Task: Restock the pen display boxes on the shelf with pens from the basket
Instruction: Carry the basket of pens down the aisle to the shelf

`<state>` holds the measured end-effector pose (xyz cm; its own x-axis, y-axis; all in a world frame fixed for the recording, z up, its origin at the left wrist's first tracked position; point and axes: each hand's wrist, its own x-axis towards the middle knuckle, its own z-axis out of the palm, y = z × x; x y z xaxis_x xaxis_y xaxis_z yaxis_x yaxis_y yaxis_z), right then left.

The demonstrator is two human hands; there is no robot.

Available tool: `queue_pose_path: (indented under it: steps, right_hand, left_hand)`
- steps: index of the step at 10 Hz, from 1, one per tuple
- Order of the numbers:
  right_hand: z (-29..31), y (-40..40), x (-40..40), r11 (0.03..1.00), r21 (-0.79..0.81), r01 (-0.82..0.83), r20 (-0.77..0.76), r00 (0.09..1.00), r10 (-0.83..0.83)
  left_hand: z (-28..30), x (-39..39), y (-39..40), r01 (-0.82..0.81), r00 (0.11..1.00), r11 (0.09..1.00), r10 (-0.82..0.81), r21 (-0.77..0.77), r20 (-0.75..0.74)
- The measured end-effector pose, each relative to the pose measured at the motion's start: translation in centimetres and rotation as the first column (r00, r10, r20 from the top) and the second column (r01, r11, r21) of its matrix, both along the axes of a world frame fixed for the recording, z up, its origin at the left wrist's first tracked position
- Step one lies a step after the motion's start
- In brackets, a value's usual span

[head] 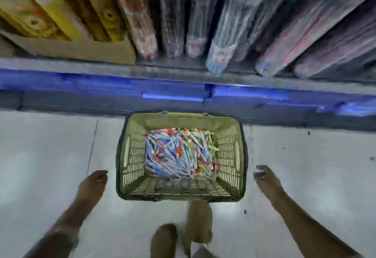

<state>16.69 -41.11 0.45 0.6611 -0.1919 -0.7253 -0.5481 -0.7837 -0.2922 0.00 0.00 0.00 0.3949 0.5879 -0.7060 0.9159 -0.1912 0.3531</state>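
Barely begun, I'd say: the basket (130, 156) holds heaped pens (179, 154); left hand (95, 182) and right hand (266, 178) hang loose, each grip empty.

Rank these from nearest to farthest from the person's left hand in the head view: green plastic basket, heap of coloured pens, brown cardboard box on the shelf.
1. Green plastic basket, just right of the left hand.
2. Heap of coloured pens, inside the basket.
3. Brown cardboard box, up on the shelf.
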Motion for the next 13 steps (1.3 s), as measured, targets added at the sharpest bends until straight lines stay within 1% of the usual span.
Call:
queue_pose_path:
  steps: [1,2,3,4,5,6,7,8,9,10,11,12,13]
  right_hand:
    - [-5.9,0.1,2.1,0.995,0.039,0.095,0.069,0.993,-0.098]
    - [-10.6,0.4,2.8,0.99,0.072,0.122,0.07,0.989,-0.127]
    - [-12.1,0.6,3.2,0.97,0.082,0.23,0.114,0.964,-0.239]
    - [-12.0,0.7,3.1,0.925,0.148,0.35,0.101,0.925,-0.366]
    - [-9.6,0.2,2.6,0.929,0.143,0.342,0.074,0.932,-0.355]
    - [-4.0,-1.1,1.2,0.932,0.144,0.333,0.072,0.936,-0.346]
    - [4.7,-3.0,-0.9,0.922,0.151,0.355,0.078,0.926,-0.369]
    - [14.5,-5.8,-3.7,0.901,0.161,0.402,0.091,0.903,-0.42]
    - [23.6,-9.2,-7.4,0.853,0.174,0.493,0.109,0.851,-0.514]
    - [30.6,-12.7,-11.2,0.759,0.224,0.611,0.134,0.752,-0.645]
    - [35.4,-16.7,-14.6,0.612,0.252,0.75,0.137,0.598,-0.79]
    - [37.8,-21.7,-17.5,0.416,0.302,0.858,0.102,0.405,-0.909]
    - [39.1,-27.4,-19.7,0.25,0.308,0.918,0.077,0.237,-0.968]
  left_hand:
    - [-5.5,3.0,0.3,-0.036,0.999,0.999,0.035,0.018,0.035]
    - [-9.0,4.8,0.2,-0.035,0.997,0.997,0.03,0.074,0.065]
    - [-10.5,5.6,0.5,-0.085,0.991,0.981,0.065,0.173,0.115]
    - [-11.0,5.7,1.1,-0.163,0.982,0.974,0.144,0.156,0.126]
    - [-9.4,4.8,1.3,-0.159,0.984,0.981,0.148,0.111,0.102]
    - [-4.3,3.9,0.4,-0.135,0.986,0.987,0.125,0.091,0.112]
    - [3.6,3.4,-1.3,-0.074,0.99,0.994,0.063,0.078,0.127]
    - [12.7,2.2,-3.7,-0.045,0.991,0.997,0.037,0.062,0.131]
    - [21.3,1.2,-6.7,-0.003,0.989,1.0,-0.002,0.029,0.147]
    - [28.7,2.2,-10.0,0.096,0.983,0.995,-0.094,-0.004,0.157]
    - [34.3,4.5,-14.5,0.257,0.947,0.966,-0.246,-0.027,0.206]
    - [37.8,7.6,-20.5,0.431,0.873,0.902,-0.416,-0.006,0.257]
    - [40.3,11.3,-28.2,0.545,0.797,0.838,-0.532,0.04,0.284]
